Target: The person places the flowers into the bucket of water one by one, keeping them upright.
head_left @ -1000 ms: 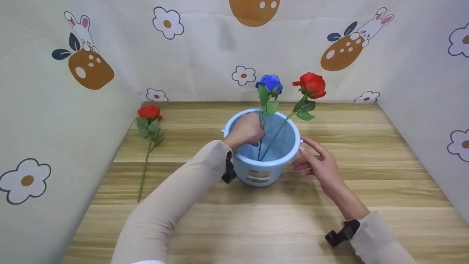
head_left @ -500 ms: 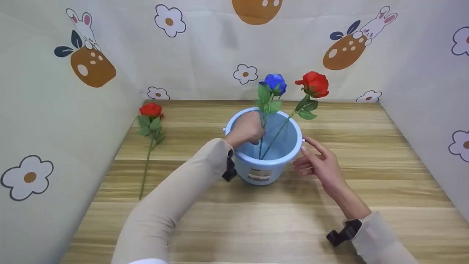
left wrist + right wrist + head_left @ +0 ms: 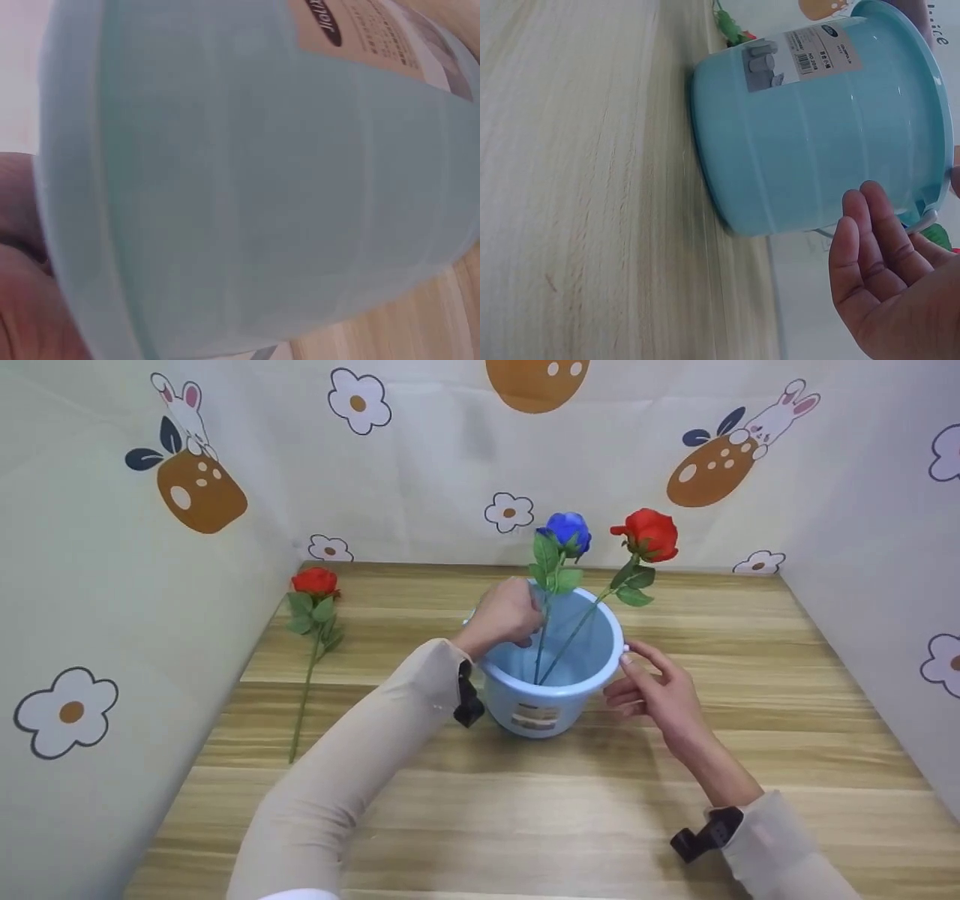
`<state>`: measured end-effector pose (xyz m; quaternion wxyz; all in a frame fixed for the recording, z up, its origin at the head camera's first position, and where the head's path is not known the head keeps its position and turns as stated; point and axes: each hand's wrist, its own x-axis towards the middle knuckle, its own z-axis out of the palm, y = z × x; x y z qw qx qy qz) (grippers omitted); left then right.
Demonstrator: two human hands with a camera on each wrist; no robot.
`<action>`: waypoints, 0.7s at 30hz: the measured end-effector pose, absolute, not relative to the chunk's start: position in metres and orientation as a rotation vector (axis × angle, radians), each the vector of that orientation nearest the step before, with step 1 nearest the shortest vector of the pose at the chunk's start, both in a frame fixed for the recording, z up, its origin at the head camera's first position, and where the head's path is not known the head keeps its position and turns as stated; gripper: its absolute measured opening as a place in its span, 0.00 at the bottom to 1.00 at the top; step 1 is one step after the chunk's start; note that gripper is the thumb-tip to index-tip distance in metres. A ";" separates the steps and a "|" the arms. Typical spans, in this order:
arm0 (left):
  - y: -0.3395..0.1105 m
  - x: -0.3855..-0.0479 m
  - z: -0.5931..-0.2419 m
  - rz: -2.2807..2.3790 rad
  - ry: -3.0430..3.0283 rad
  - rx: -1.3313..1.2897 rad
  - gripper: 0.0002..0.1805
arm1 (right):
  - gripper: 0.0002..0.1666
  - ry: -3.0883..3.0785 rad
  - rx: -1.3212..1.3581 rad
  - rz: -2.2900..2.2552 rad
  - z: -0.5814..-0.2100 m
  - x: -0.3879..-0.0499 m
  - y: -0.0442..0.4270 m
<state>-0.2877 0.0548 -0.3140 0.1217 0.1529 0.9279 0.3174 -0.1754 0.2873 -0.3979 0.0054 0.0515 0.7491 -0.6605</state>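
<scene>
A light blue bucket (image 3: 538,706) stands upright on the table, holding a blue rose (image 3: 568,534) and a red rose (image 3: 649,535), both leaning right. My left hand (image 3: 506,613) is over the bucket's opening with bent fingers, beside the blue rose's stem; its fingertips are hidden, so whether they pinch the stem is unclear. Thumb and index finger of my right hand (image 3: 666,697) pinch the bucket at the handle knob on its right rim. In the right wrist view the other fingers of that hand curve loosely near the bucket wall. Another red rose (image 3: 315,583) lies on the table at the left.
The wood-grain table (image 3: 480,825) is bounded by a printed cloth (image 3: 427,472) at the back and both sides. Black wrist cameras sit on both sleeves. The lying rose's stem ends close to the left sleeve (image 3: 352,765).
My left hand has risen slightly in the bucket, and the blue rose leans a little more to the right. The right hand keeps its place at the rim. The head view has shifted slightly.
</scene>
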 end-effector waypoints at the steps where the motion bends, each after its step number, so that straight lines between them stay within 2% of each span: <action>1: 0.054 -0.288 -0.313 0.940 2.702 0.436 0.22 | 0.31 2.348 0.165 -2.066 -0.398 -0.176 0.287; 13: 0.026 -0.279 -0.298 1.198 2.638 0.316 0.06 | 0.32 2.357 0.186 -2.069 -0.395 -0.180 0.283; 21: -0.007 -0.274 -0.289 1.457 2.459 0.235 0.07 | 0.32 2.350 0.203 -2.065 -0.395 -0.182 0.285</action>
